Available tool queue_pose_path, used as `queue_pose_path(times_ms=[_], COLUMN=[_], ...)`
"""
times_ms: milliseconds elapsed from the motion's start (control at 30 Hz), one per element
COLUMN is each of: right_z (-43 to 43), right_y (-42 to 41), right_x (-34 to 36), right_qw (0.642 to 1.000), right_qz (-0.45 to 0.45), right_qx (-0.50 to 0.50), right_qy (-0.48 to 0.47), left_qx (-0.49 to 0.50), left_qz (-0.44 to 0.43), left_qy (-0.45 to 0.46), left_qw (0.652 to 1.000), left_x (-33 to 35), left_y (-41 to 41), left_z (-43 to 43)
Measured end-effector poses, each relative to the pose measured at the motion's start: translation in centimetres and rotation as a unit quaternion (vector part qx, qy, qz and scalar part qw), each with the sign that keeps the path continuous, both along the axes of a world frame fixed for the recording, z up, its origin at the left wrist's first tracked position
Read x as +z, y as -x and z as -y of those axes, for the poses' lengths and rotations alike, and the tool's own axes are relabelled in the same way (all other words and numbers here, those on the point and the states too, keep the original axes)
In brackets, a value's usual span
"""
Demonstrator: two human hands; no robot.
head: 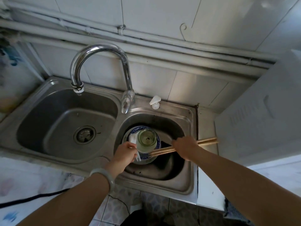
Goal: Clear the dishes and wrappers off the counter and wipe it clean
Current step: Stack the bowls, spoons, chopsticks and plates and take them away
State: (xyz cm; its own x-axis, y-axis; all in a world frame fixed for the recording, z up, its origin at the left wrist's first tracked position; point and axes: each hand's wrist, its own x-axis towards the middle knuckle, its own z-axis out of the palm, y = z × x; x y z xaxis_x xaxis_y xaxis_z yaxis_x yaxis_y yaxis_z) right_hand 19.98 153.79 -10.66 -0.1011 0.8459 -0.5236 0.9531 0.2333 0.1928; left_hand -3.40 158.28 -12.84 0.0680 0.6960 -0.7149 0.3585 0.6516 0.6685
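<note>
Unloading into the sink, is that the step in hand?

— I'd judge so. The left grip (126, 152) is clenched on the near rim of the blue-rimmed bowl (143, 158), which is down inside the right basin (175, 126). A glass jar (147, 137) stands in the bowl, just beyond the fingers, with white spoons (132, 139) tucked beside it (one handle pokes out under the fingers; whether it is pinched too, I can't tell).

And the right grip (184, 146)?

— Grasping a pair of chopsticks (162, 151) mid-shaft. One end points toward the left grip and lies at the bowl's near edge; the other sticks out on the right grip's outer side.

What does the next move call for?

— Probably lowering the chopsticks into or beside the bowl without knocking the jar, then releasing both grips. Wrappers and wiping the desk look to be ahead; neither wrappers nor a cloth shows from here.
</note>
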Motion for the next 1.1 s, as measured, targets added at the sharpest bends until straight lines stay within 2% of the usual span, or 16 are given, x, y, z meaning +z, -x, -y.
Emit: queue_pose_path(times_ms=[167,367,600,733,867,1100], right_z=[-1.3,-1.8,-1.1,-0.6,-0.7,0.2], right_y=[1.4,1.3,2.0,3.5,3.5,3.4], right_x=[-1.8,-1.7,-2.3,-3.8,-4.3,-3.8], right_qw=[0.999,0.998,1.000,0.998,0.998,0.996], right_qz=[-0.026,-0.048,0.001,-0.009,0.012,-0.007], right_qx=[-0.034,0.020,-0.026,-0.068,-0.051,-0.074], right_qy=[-0.019,-0.024,-0.012,-0.001,-0.034,-0.041], left_qx=[-0.014,-0.020,-0.046,-0.068,-0.092,-0.048], left_qz=[-0.014,-0.016,-0.037,-0.053,-0.079,-0.049], left_qy=[0.002,-0.006,-0.010,-0.017,-0.027,-0.020], left_qw=[1.000,1.000,0.998,0.996,0.992,0.997], left_x=[-0.6,-0.9,-1.2,-1.7,-2.1,-1.5], left_y=[-0.4,-0.1,-0.6,-0.4,-0.4,-1.2], left_z=[0.5,0.4,0.6,0.8,0.7,0.6])
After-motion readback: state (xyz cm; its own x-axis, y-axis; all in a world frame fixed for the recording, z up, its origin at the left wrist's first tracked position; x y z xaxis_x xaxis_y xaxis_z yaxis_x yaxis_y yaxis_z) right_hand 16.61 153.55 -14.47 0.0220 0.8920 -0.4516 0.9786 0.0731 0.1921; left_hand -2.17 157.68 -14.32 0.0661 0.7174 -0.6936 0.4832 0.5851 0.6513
